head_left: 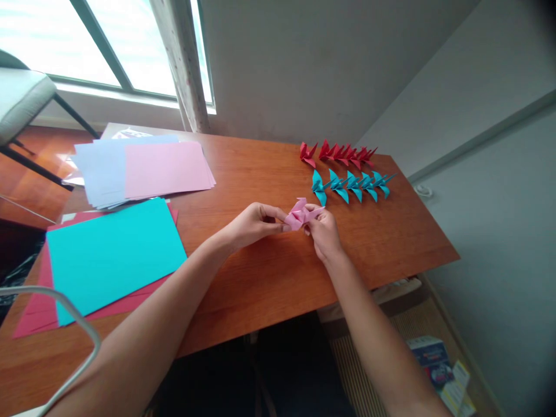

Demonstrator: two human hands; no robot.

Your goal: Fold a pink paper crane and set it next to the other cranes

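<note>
Between my two hands is a pink origami crane, held just above the wooden table. My left hand pinches its left side between thumb and fingertips. On the opposite side, the fingers of my right hand are closed around a pointed end of the folded paper. Just beyond my right hand stands a row of blue paper cranes. Behind those runs a row of red paper cranes, with one at the left slightly apart from the others.
Blue and red sheets lie stacked on the table's left side. Behind them are pink sheets and pale blue sheets. A white cable curves over the front left. A wall borders the table on the right.
</note>
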